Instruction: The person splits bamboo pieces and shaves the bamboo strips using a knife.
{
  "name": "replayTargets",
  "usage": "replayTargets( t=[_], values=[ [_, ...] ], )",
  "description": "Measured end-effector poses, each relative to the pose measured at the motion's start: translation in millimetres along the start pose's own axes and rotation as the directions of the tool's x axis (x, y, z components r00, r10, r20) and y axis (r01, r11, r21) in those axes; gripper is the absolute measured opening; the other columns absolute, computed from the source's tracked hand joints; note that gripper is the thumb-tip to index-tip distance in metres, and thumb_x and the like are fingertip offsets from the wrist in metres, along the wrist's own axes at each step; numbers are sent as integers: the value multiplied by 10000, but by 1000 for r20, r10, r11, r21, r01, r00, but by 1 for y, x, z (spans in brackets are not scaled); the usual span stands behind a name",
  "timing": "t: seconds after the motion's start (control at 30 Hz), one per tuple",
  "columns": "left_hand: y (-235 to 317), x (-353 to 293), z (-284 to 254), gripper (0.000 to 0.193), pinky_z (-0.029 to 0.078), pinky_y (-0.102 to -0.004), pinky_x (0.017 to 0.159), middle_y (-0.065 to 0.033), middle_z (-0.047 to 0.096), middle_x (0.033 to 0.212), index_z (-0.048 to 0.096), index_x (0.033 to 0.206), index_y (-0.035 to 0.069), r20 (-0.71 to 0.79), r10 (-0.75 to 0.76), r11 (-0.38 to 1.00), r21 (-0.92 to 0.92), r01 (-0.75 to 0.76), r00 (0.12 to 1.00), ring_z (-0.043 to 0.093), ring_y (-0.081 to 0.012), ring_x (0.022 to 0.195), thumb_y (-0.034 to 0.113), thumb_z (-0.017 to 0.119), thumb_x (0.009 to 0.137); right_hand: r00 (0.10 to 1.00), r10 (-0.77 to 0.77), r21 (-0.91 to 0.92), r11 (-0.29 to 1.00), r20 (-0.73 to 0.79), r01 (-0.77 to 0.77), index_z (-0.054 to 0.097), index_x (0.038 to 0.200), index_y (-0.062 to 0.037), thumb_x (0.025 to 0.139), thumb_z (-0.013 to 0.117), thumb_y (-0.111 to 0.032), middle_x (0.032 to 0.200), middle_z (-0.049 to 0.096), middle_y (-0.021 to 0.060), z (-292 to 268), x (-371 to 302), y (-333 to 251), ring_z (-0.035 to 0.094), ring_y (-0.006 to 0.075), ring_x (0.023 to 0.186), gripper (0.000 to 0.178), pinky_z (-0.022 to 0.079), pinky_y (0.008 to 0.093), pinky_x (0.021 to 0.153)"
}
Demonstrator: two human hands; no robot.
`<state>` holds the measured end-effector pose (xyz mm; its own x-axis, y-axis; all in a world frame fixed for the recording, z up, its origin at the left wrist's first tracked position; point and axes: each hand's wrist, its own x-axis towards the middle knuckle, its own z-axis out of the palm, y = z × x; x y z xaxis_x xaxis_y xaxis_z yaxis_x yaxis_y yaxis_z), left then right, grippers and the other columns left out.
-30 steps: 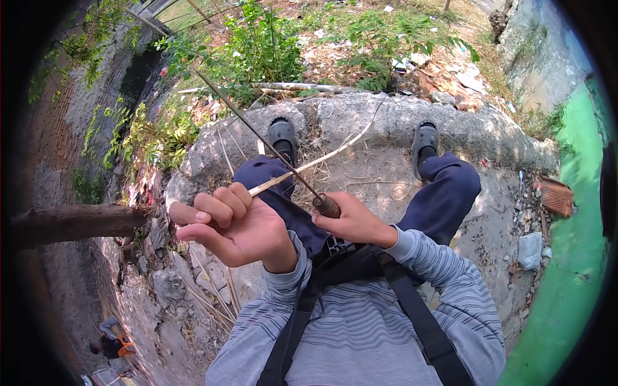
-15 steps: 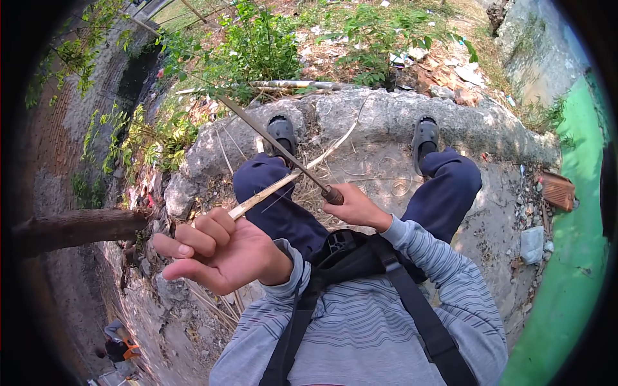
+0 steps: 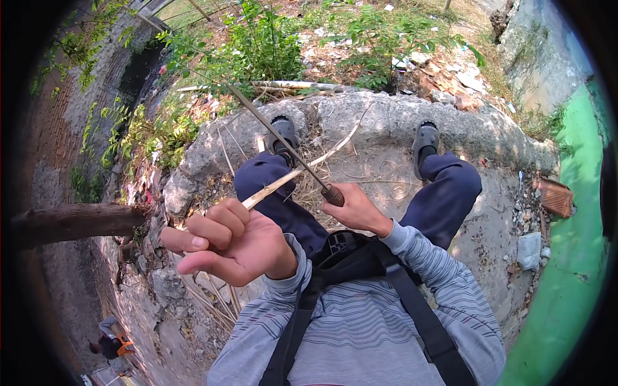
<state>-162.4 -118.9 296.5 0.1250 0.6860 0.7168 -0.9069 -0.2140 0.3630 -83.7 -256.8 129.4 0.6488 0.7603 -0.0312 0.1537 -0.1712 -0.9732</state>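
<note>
My left hand (image 3: 243, 249) has its fingers curled around one end of a pale split strip of wood or bamboo (image 3: 278, 184). The strip slants away to the right and narrows to a thin, bent tip above the ground. In my right hand (image 3: 360, 209) is the brown handle of a long, narrow-bladed knife (image 3: 275, 134). Its blade points far and left, crossing the strip just beyond my left knee. Whether the edge bites into the strip I cannot tell.
Both shoes stand near a rough stone ledge (image 3: 386, 119). Loose pale strips (image 3: 215, 299) lie at my left, below a dark trunk (image 3: 84, 225). A green wall (image 3: 573, 225) curves along the right, with a broken brick (image 3: 556, 197) beside it. Another person (image 3: 114, 341) is far left.
My left hand has shifted slightly right, with the strip. My right hand and the knife have stayed nearly in place.
</note>
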Motion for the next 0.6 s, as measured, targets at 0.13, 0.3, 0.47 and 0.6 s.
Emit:
replayTargets(
  t=[0.13,0.3,0.47,0.6],
  values=[
    [6,4,2,386,121,-261,466,43,259,613,345,936,126,1,29,1000,-2,-29,1000,138,-44,495,451,426,1129,994,-27,131,991,104,13,616,863,18,859,706,-153,623,472,62,-6,-5,-42,412,135,597,194,370,363,566],
    [4,6,6,381,127,-266,483,49,242,629,345,921,137,-24,-34,999,-12,33,999,130,-46,516,441,443,1129,999,43,61,997,30,-45,601,833,25,855,714,-200,616,502,68,-12,19,28,448,143,587,253,388,375,551],
    [-9,-6,3,387,132,-256,474,51,230,641,338,900,144,-26,-84,993,81,86,996,132,-42,518,434,456,1127,987,155,25,988,-33,-154,558,791,41,849,718,-231,616,491,79,-6,23,86,451,164,597,320,399,394,569],
    [-8,-6,2,409,133,-247,463,50,223,636,320,891,152,17,-62,991,116,60,998,135,-40,511,463,451,1123,988,156,69,985,9,-157,541,779,36,841,721,-236,623,484,81,-1,23,63,456,168,599,332,403,404,570]
  ],
)
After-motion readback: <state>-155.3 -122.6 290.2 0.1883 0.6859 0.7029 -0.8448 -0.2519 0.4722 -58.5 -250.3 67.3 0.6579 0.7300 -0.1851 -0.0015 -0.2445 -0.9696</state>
